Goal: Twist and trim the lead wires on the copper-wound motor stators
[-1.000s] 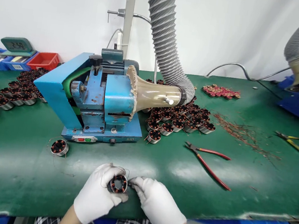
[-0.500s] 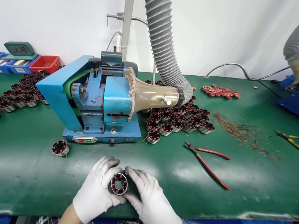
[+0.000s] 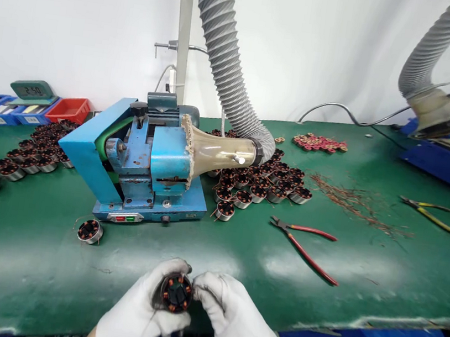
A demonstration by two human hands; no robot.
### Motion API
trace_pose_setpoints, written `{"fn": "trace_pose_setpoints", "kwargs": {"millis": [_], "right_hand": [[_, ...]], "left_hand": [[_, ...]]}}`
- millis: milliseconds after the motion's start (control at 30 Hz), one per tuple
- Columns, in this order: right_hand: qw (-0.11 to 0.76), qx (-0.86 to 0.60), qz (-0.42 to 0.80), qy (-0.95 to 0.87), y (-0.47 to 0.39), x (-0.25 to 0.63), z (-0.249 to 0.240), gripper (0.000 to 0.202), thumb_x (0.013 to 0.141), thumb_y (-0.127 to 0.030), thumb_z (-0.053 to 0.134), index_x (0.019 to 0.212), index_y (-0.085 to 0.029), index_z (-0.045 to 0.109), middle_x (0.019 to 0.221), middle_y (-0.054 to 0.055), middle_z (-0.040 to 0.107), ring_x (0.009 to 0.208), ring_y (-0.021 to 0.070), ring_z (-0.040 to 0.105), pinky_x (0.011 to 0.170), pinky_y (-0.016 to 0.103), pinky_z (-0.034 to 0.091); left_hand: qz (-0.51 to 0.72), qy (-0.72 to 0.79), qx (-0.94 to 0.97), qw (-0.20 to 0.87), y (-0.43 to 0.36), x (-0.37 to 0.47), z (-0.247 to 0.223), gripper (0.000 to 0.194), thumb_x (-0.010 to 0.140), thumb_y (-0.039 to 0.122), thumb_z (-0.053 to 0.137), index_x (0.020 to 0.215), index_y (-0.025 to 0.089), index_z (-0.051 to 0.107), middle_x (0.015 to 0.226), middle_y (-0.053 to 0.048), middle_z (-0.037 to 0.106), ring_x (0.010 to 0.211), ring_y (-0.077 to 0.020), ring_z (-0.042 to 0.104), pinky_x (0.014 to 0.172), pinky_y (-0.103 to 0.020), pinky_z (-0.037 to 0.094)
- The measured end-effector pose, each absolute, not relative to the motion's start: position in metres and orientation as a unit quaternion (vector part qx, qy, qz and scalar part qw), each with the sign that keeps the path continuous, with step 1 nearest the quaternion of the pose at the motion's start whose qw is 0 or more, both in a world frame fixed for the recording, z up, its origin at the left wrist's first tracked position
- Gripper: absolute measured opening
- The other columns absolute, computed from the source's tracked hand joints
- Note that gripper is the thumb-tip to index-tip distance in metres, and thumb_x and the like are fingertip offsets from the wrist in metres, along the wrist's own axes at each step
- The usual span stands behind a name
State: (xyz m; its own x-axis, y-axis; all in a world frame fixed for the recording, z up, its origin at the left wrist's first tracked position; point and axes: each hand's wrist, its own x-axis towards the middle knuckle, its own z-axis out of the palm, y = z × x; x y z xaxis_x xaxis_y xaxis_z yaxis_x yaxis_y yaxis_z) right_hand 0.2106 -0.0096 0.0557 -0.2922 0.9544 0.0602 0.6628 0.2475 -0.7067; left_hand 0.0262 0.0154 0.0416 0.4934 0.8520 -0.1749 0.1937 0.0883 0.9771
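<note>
A round motor stator [image 3: 176, 294] with a metal rim, black core and copper windings is in my left hand [image 3: 146, 309], its wound face toward the camera. White gloves cover both hands. The thumb and fingers of my right hand [image 3: 229, 315] are pinched together at the stator's right edge; what lies between the fingertips is too small to tell. Another stator [image 3: 90, 231] with loose thin wires sits on the green table [image 3: 29, 252] in front of the blue machine [image 3: 152, 175]. Red-handled cutters [image 3: 306, 247] lie to the right of my hands.
Stators stand grouped left of the machine [image 3: 45, 149] and behind it on the right [image 3: 265, 182]. Cut wires [image 3: 354, 203], pink rings [image 3: 319, 143] and yellow-handled cutters [image 3: 434, 214] lie rightward. A grey hose [image 3: 231, 63] hangs over the machine.
The stator has turned and tilted in my left hand. My right fingers have closed at its right edge. Both hands sit slightly lower in view, and the whole view has shifted a little.
</note>
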Motion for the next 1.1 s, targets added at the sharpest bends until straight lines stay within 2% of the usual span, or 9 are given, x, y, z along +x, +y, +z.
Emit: {"fn": "trace_pose_setpoints", "kwargs": {"millis": [67, 167, 233, 367, 433, 600, 800, 967, 1100], "right_hand": [[0.264, -0.541, 0.366, -0.709, -0.008, 0.211, 0.066, 0.026, 0.089, -0.025, 0.032, 0.069, -0.02, 0.047, 0.061, -0.002, 0.049, 0.058, 0.013, 0.046, 0.057, 0.024, 0.036], [0.28, -0.528, 0.43, -0.677, -0.005, 0.213, 0.076, 0.026, 0.088, -0.029, 0.033, 0.067, -0.021, 0.044, 0.059, -0.004, 0.044, 0.057, 0.0121, 0.042, 0.055, 0.023, 0.034], [0.29, -0.515, 0.445, -0.673, -0.005, 0.215, 0.08, 0.025, 0.088, -0.03, 0.034, 0.066, -0.021, 0.043, 0.059, -0.004, 0.042, 0.056, 0.0116, 0.041, 0.054, 0.023, 0.034], [0.282, -0.548, 0.372, -0.694, -0.007, 0.214, 0.082, 0.025, 0.089, -0.027, 0.033, 0.068, -0.02, 0.046, 0.061, -0.002, 0.046, 0.058, 0.0129, 0.044, 0.056, 0.023, 0.035], [0.265, -0.573, 0.263, -0.73, -0.01, 0.211, 0.08, 0.025, 0.088, -0.02, 0.031, 0.071, -0.019, 0.049, 0.062, 0.001, 0.05, 0.059, 0.015, 0.047, 0.057, 0.025, 0.036], [0.254, -0.597, 0.017, -0.761, -0.017, 0.203, 0.08, 0.027, 0.078, -0.007, 0.031, 0.075, -0.018, 0.056, 0.061, 0.006, 0.052, 0.057, 0.0196, 0.047, 0.059, 0.032, 0.039], [0.318, -0.557, 0.353, -0.681, -0.013, 0.208, 0.093, 0.025, 0.088, -0.028, 0.033, 0.068, -0.021, 0.047, 0.06, -0.002, 0.049, 0.058, 0.0137, 0.045, 0.055, 0.023, 0.037], [0.315, -0.534, 0.439, -0.651, -0.011, 0.209, 0.087, 0.025, 0.087, -0.031, 0.034, 0.066, -0.02, 0.043, 0.06, -0.003, 0.042, 0.057, 0.012, 0.04, 0.055, 0.023, 0.034], [0.285, -0.553, 0.393, -0.678, -0.011, 0.21, 0.088, 0.026, 0.088, -0.031, 0.032, 0.068, -0.02, 0.046, 0.061, -0.002, 0.046, 0.06, 0.0135, 0.044, 0.058, 0.025, 0.035]], "left_hand": [[0.289, 0.367, 0.633, 0.617, 0.017, 0.022, 0.058, 0.041, 0.07, 0.031, 0.064, 0.11, 0.027, 0.054, 0.109, -0.008, 0.063, 0.079, -0.02, 0.066, 0.064, -0.032, 0.057], [0.324, 0.297, 0.764, 0.472, 0.022, 0.021, 0.078, 0.013, 0.08, 0.031, 0.053, 0.083, 0.026, 0.065, 0.089, -0.004, 0.068, 0.098, -0.0216, 0.061, 0.088, -0.036, 0.05], [0.335, 0.303, 0.808, 0.378, 0.021, 0.024, 0.083, 0.015, 0.081, 0.027, 0.053, 0.091, 0.026, 0.063, 0.09, -0.004, 0.067, 0.102, -0.0217, 0.059, 0.089, -0.035, 0.05], [0.337, 0.363, 0.846, 0.199, 0.016, 0.025, 0.073, 0.055, 0.071, 0.034, 0.066, 0.12, 0.026, 0.044, 0.117, -0.012, 0.048, 0.106, -0.0245, 0.054, 0.087, -0.035, 0.051], [0.344, 0.35, 0.857, 0.154, 0.014, 0.026, 0.065, 0.045, 0.077, 0.039, 0.057, 0.118, 0.027, 0.044, 0.111, -0.01, 0.045, 0.099, -0.0205, 0.056, 0.081, -0.031, 0.053], [0.425, 0.41, 0.764, 0.26, 0.005, 0.035, 0.053, 0.014, 0.077, 0.023, 0.056, 0.089, 0.027, 0.05, 0.1, -0.003, 0.05, 0.105, -0.0201, 0.051, 0.084, -0.033, 0.051], [0.4, 0.45, 0.719, 0.347, 0.006, 0.032, 0.052, 0.056, 0.064, 0.019, 0.068, 0.114, 0.027, 0.046, 0.119, -0.01, 0.048, 0.111, -0.0269, 0.051, 0.091, -0.042, 0.048], [0.344, 0.356, 0.721, 0.484, 0.016, 0.025, 0.073, 0.016, 0.077, 0.028, 0.056, 0.093, 0.025, 0.057, 0.085, -0.003, 0.063, 0.086, -0.0205, 0.062, 0.083, -0.038, 0.052], [0.392, 0.348, 0.804, 0.281, 0.015, 0.025, 0.079, 0.019, 0.077, 0.021, 0.058, 0.095, 0.028, 0.055, 0.102, -0.004, 0.057, 0.103, -0.019, 0.055, 0.086, -0.03, 0.05]]}}
